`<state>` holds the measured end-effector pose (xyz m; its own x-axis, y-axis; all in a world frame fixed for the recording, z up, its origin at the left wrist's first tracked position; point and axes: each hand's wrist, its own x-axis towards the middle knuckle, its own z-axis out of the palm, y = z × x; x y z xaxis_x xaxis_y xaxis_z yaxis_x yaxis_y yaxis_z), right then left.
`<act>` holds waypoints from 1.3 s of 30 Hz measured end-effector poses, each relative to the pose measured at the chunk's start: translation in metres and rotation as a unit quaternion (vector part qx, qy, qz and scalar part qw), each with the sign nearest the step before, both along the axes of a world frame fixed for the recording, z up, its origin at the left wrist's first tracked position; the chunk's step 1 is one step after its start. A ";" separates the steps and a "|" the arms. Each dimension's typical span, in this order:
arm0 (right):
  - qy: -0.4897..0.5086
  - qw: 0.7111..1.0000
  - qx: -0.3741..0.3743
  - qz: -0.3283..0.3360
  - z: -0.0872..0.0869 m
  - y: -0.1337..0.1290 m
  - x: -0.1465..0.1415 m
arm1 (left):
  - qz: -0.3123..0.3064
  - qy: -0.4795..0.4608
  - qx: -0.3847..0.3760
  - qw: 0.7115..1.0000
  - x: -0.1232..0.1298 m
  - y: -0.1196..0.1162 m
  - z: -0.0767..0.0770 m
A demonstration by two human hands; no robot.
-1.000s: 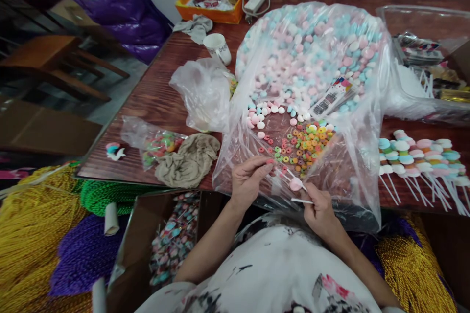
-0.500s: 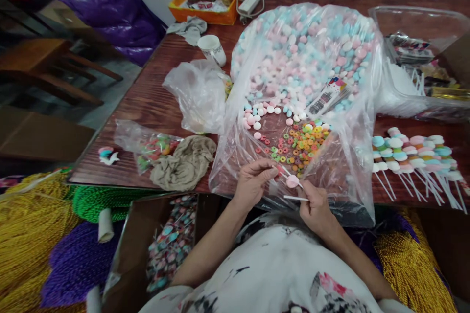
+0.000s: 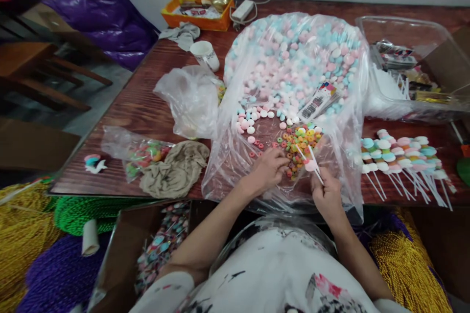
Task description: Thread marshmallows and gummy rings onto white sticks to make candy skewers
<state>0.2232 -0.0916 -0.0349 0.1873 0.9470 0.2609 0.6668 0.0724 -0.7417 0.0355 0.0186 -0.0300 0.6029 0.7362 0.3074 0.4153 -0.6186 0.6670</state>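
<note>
My right hand [image 3: 326, 191] is closed on white lollipop sticks [image 3: 314, 162], which point up and away from me. A pink marshmallow candy [image 3: 310, 165] and a small red ring are threaded on one stick. My left hand [image 3: 270, 168] has its fingers bent together at the edge of a pile of ring candies [image 3: 303, 143] in orange, red, yellow and green. Whatever is between those fingertips is hidden. Both hands are over the open mouth of a large clear plastic bag [image 3: 227, 156]. Pink, blue and white round candies [image 3: 286, 63] fill its back part.
Finished candy sticks [image 3: 400, 154] lie in a heap at the right, before a clear plastic bin [image 3: 404, 105]. Printed packets [image 3: 317, 100] rest on the bag. Leftward are a crumpled cloth [image 3: 176, 168], a small candy bag [image 3: 143, 154], a cup [image 3: 204, 55] and an orange tray [image 3: 198, 22].
My left hand has left the stick and moved forward to the ring candies. My right hand has shifted right, turning the sticks more upright. The view has moved slightly.
</note>
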 end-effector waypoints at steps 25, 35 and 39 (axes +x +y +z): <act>0.010 0.998 -0.007 0.058 -0.010 -0.008 -0.020 | 0.092 -0.205 0.040 0.974 -0.009 -0.027 0.004; 0.066 0.995 0.004 0.070 -0.018 -0.009 -0.025 | 0.062 -0.195 -0.031 0.978 0.011 -0.041 0.009; 0.074 0.995 -0.008 0.064 -0.025 -0.009 -0.023 | -0.030 -0.149 0.023 0.988 0.011 -0.042 0.017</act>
<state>0.2006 -0.1003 -0.0601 0.1003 0.9694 0.2242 0.5364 0.1371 -0.8327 0.0463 -0.0231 -0.0129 0.5232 0.6828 0.5100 0.1658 -0.6685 0.7250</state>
